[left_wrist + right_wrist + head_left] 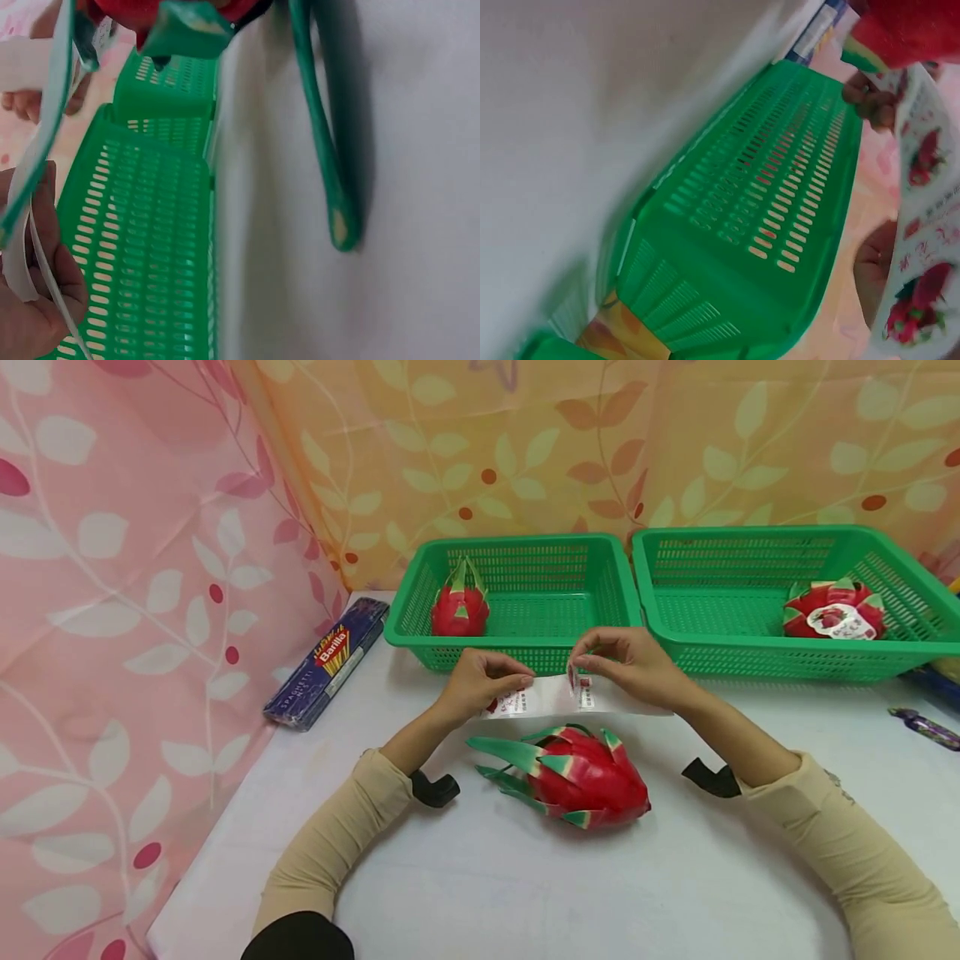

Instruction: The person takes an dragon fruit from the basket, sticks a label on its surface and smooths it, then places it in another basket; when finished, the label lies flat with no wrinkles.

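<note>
A strip of printed dragon fruit stickers (551, 695) is stretched between both hands above the table. My left hand (483, 683) pinches its left end between thumb and fingers. At the right part, my right hand (630, 667) pinches what looks like a raised edge of one sticker. In the right wrist view the strip (928, 191) shows its red fruit pictures. Just below the hands, a red dragon fruit (592, 777) with green scales lies on its side, its leafy end to the left; neither hand touches it.
Behind the hands stand two green baskets: the left one (525, 639) holds a plain dragon fruit (459, 610), the right one (750, 653) a dragon fruit with a sticker (836, 614). A blue spaghetti box (326, 664) lies at left, a purple wrapped item (926, 727) at right.
</note>
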The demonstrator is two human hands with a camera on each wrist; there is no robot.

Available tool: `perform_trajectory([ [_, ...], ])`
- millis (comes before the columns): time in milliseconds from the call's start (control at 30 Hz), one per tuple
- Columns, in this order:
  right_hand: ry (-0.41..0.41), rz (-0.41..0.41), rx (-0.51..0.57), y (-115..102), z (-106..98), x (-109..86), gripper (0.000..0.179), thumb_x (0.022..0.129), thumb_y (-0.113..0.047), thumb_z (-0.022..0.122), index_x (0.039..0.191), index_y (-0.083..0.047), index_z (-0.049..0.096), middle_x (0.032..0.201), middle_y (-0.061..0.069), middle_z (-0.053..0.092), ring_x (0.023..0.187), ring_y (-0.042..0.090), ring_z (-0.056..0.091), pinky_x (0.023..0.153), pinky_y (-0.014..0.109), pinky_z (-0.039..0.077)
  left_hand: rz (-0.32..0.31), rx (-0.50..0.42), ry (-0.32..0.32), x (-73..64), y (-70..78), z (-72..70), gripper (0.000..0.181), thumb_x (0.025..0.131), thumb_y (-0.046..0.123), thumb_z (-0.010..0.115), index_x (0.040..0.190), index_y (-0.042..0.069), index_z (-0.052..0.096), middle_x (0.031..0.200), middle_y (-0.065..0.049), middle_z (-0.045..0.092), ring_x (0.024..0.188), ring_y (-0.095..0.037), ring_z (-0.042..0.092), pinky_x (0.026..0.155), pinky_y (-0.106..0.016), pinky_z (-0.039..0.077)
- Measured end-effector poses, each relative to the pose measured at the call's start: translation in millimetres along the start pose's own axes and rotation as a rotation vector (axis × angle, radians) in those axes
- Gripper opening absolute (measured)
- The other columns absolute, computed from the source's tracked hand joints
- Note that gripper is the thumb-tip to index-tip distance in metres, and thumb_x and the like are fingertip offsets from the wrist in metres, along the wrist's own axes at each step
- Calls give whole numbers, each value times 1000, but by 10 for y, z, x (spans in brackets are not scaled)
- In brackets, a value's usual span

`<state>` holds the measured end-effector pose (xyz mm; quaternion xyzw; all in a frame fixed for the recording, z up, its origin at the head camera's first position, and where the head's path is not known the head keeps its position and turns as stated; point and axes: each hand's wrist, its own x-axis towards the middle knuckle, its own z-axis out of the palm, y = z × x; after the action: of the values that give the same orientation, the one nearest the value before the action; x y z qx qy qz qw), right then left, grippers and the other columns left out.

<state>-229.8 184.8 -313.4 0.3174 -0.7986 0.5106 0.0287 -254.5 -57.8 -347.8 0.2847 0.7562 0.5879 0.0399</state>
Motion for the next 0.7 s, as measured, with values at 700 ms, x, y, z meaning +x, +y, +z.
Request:
perform_trajectory([
  [700, 81, 72, -44, -160, -24, -46, 13, 85, -9, 65, 92, 1, 68, 83, 2, 67, 71, 9, 63, 65, 16, 53, 128, 201, 9, -29, 331, 39, 16, 84, 7, 65, 96, -2, 70, 93, -14, 71, 86, -20, 66, 77, -33, 54],
])
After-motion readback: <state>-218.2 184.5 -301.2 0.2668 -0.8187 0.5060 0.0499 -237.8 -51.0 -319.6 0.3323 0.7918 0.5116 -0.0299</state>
